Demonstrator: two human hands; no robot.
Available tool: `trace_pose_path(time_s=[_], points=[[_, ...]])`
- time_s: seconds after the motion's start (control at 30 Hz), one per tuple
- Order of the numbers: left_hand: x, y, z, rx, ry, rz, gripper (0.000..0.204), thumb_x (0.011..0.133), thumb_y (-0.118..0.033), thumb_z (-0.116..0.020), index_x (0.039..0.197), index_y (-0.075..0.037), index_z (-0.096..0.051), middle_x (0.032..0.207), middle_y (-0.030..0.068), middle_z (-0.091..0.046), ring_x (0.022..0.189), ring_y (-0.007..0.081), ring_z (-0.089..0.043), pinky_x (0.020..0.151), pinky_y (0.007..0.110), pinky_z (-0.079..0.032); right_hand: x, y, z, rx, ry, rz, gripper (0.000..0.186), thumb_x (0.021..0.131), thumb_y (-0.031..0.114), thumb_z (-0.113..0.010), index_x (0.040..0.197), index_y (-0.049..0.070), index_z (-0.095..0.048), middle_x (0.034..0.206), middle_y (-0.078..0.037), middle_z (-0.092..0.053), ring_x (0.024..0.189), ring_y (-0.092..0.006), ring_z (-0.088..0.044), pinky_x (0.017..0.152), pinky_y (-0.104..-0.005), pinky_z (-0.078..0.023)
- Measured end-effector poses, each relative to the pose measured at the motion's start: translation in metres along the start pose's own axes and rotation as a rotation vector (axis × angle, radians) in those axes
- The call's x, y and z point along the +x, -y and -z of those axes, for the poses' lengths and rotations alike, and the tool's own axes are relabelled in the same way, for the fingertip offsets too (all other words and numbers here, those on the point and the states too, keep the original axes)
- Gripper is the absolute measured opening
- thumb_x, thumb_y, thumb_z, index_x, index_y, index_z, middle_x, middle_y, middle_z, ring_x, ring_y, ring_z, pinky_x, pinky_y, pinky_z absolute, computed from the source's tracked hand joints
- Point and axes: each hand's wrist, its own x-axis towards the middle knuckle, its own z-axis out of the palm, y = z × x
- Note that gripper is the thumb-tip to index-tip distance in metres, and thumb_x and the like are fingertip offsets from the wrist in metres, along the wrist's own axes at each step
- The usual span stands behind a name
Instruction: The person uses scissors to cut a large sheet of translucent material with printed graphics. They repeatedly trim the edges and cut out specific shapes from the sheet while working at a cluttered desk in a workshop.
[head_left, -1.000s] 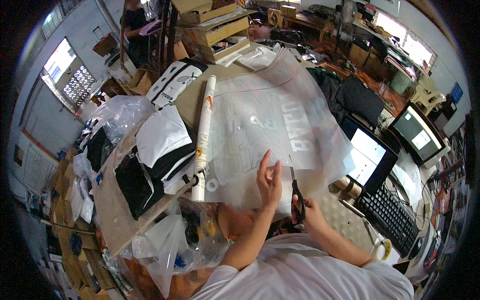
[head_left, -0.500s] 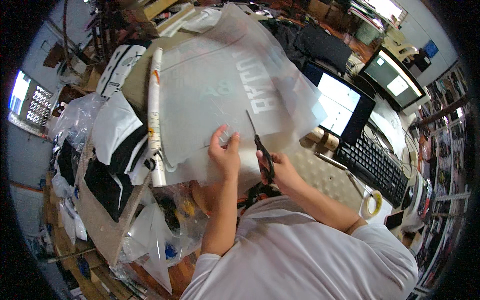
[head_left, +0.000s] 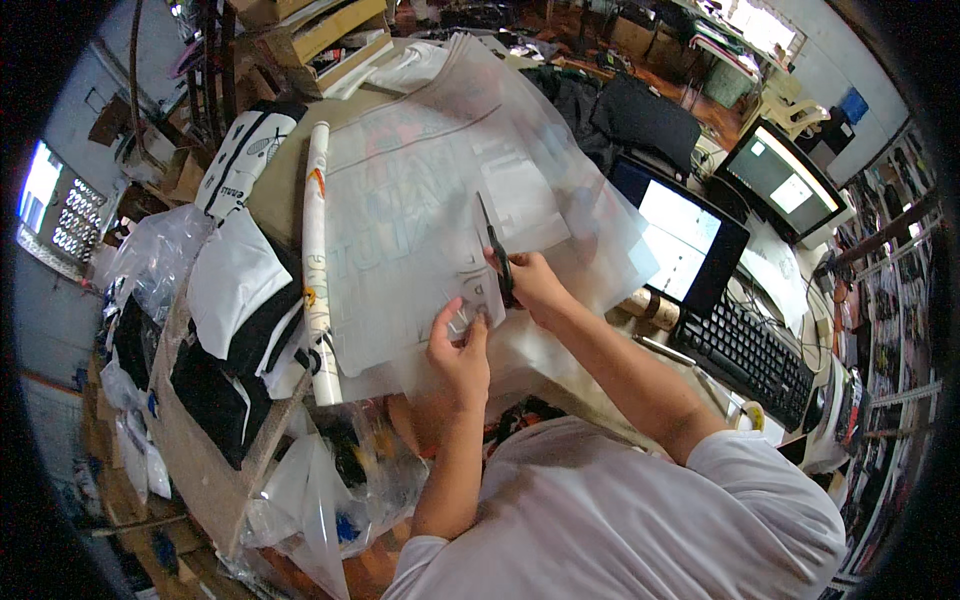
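My right hand (head_left: 532, 286) grips black-handled scissors (head_left: 499, 262), their blades pointing away from me over a large translucent film sheet (head_left: 400, 290). Pale printed lettering runs across the film. Just left of the scissors, my left hand (head_left: 462, 352) pinches the near edge of the film between thumb and fingers. A white roll (head_left: 318, 260) with coloured marks lies along the film's left side. Whether the blades are parted I cannot make out.
On the right stand a tablet-like screen (head_left: 680, 225), a black keyboard (head_left: 755, 350) and a monitor (head_left: 785, 180). Folded black and white garments (head_left: 235, 375) and clear plastic bags (head_left: 160, 250) crowd the left. A tape roll (head_left: 752, 415) sits near my right arm.
My right hand has moved forward and left with the scissors, their blades now over the film farther in. The film's near right part has shifted and folded. My left hand has come slightly nearer me.
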Motion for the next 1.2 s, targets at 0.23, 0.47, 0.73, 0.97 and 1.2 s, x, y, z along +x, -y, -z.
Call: trace_pose_path(time_s=[0.23, 0.47, 0.73, 0.97, 1.2], points=[[-0.003, -0.002, 0.013, -0.025, 0.046, 0.021, 0.035, 0.077, 0.001, -0.062, 0.11, -0.001, -0.053, 0.092, 0.0056, -0.058, 0.076, 0.0119, -0.057, 0.068, 0.023, -0.046, 0.113, 0.018, 0.001, -0.149, -0.065, 0.124, 0.053, 0.077, 0.047, -0.062, 0.067, -0.005, -0.06, 0.057, -0.007, -0.053, 0.048, -0.0151, -0.049, 0.044, -0.0312, -0.037], [-0.011, -0.041, 0.043, -0.071, 0.034, 0.257, 0.033, 0.079, -0.003, -0.06, 0.11, 0.004, -0.052, 0.099, 0.0119, -0.058, 0.079, 0.0109, -0.058, 0.069, 0.02, -0.047, 0.196, 0.074, -0.011, -0.278, -0.175, 0.203, 0.053, 0.075, 0.048, -0.063, 0.061, -0.003, -0.057, 0.056, -0.008, -0.054, 0.046, -0.0153, -0.048, 0.041, -0.0329, -0.035], [0.011, -0.02, 0.066, -1.242, 0.039, 0.474, 0.032, 0.085, -0.001, -0.05, 0.116, 0.003, -0.048, 0.109, 0.0107, -0.057, 0.084, 0.0113, -0.056, 0.068, 0.018, -0.052, 0.091, 0.043, 0.004, 0.151, -0.206, 0.275, 0.039, 0.084, 0.037, -0.057, 0.065, 0.003, -0.05, 0.055, -0.003, -0.048, 0.045, -0.0125, -0.046, 0.042, -0.0273, -0.034], [0.023, -0.027, -0.031, -0.94, 0.238, 0.49, 0.032, 0.081, -0.003, -0.055, 0.113, 0.001, -0.05, 0.109, 0.0057, -0.055, 0.094, 0.0133, -0.055, 0.079, 0.02, -0.046, -0.101, -0.023, 0.043, 0.168, 0.02, 0.17, 0.029, 0.084, 0.029, -0.06, 0.074, 0.003, -0.051, 0.058, -0.002, -0.05, 0.049, -0.0114, -0.051, 0.043, -0.026, -0.041], [0.011, 0.01, -0.11, -0.92, 0.448, 0.591, 0.053, 0.082, -0.01, -0.056, 0.13, -0.007, -0.033, 0.098, 0.0077, -0.054, 0.089, 0.0184, -0.054, 0.082, 0.027, -0.045, -0.142, 0.001, 0.068, 0.193, -0.047, 0.37, 0.033, 0.082, 0.034, -0.059, 0.078, 0.003, -0.051, 0.058, -0.003, -0.051, 0.048, -0.0119, -0.052, 0.042, -0.0255, -0.043]])
